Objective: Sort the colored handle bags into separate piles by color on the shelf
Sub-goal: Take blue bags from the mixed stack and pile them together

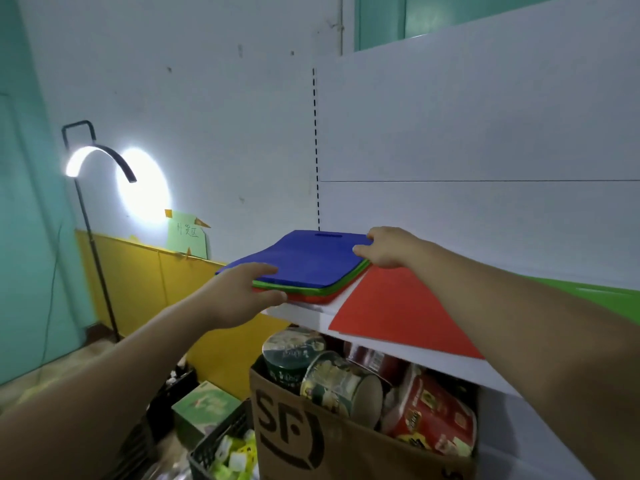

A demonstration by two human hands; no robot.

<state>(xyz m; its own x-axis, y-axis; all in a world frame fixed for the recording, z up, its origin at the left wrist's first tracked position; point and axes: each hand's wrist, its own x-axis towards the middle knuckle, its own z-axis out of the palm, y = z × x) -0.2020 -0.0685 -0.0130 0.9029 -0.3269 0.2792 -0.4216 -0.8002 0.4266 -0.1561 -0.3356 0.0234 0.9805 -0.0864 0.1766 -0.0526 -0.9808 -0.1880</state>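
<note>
A mixed stack of flat handle bags lies at the left end of the white shelf (304, 315). A blue bag (311, 259) is on top, with green (332, 288) and red (311, 299) edges showing under it. My left hand (242, 292) pinches the stack's near left corner, thumb on the blue bag. My right hand (384, 247) grips the blue bag's far right edge. A single red bag (391, 310) lies flat to the right of the stack. Behind my right forearm a green bag (595, 292) lies further right.
Below the shelf stands a cardboard box (311, 438) with several noodle cups. A black basket (221, 448) and a green carton (204, 407) sit on the floor. A floor lamp (97, 237) stands at the left by the yellow wall panel.
</note>
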